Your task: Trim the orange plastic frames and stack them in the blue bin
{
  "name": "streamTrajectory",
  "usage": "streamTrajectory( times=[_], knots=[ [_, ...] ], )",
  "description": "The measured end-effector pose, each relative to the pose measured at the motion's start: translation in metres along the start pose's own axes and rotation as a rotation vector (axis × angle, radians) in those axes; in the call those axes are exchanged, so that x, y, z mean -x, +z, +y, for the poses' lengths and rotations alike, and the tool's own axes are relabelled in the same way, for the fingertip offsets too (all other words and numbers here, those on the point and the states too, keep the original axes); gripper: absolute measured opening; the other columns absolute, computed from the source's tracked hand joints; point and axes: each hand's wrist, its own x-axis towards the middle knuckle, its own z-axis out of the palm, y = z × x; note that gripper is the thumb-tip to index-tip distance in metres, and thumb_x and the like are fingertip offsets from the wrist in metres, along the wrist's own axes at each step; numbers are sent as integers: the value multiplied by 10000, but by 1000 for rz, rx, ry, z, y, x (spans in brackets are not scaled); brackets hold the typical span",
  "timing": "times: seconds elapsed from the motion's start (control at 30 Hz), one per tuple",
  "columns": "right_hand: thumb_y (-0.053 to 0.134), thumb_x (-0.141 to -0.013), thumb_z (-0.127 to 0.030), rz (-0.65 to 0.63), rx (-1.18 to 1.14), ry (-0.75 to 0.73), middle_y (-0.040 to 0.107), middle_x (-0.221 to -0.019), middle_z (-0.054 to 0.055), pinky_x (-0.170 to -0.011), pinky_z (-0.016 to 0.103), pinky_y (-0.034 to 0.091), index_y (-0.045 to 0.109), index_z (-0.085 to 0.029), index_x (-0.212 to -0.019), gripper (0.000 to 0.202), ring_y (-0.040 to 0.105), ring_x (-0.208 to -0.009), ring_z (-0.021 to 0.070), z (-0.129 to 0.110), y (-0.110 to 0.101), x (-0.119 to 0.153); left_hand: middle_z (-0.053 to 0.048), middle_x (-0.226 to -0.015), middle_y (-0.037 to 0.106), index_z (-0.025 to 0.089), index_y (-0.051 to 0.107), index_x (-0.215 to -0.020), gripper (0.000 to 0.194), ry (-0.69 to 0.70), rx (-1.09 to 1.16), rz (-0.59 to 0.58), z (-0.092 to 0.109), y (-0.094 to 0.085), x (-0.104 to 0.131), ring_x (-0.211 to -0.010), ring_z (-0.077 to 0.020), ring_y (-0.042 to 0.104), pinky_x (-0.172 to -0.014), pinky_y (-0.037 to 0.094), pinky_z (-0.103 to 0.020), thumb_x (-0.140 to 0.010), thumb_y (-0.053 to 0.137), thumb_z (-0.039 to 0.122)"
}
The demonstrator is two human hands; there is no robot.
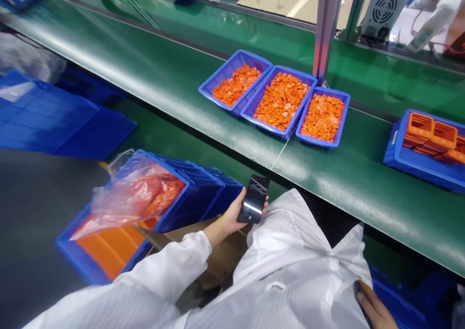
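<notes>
A black smartphone (pixel 254 199) with a dark, reflecting screen lies in my left hand (pixel 234 215), whose fingers wrap round its edges, below the front edge of the green bench. At the lower right, beside my white coat, my right hand (pixel 376 307) is partly in view, its fingers against a dark flat object (pixel 363 302) that I cannot make out. On the bench, three blue trays hold small orange parts: a left one (pixel 233 84), a middle one (pixel 279 101) and a smaller right one (pixel 323 117).
A blue tray (pixel 394 147) with stacked orange frames stands at the right. Left of my arm, a large blue crate (pixel 69 244) holds orange pieces and a clear bag (pixel 119 200). A metal post (pixel 325 28) rises behind the trays. Another person's gloved hand shows at the upper right.
</notes>
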Motion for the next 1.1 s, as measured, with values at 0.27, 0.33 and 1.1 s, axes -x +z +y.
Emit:
streamTrajectory(
  times=[0.27,0.33,1.1],
  knots=[
    [657,-827,-829,-36,-158,61,579,-1683,133,-1376,417,316,703,-124,-1545,1007,407,-1662,395,-11,1,3,-252,-1178,802,19,651,-1475,714,8,59,-84,-2,-2,-5,-978,-318,822,-903,693,-434,-1141,481,626],
    [660,-812,-841,-22,-170,72,596,-1668,133,-1375,438,325,704,-135,-1544,1018,406,-1661,403,-14,2,4,-259,-1202,801,13,628,-1505,720,8,63,-82,-1,-2,-8,-1003,-324,822,-922,689,-441,-1144,482,618],
    [678,-830,-686,112,-191,118,798,-1403,144,-1118,411,611,749,-210,-1452,786,728,-1368,422,-55,23,57,-210,-1117,834,60,677,-1397,560,-4,-125,62,12,-19,-103,-946,-287,846,-918,695,-415,-1182,442,521]
  ],
)
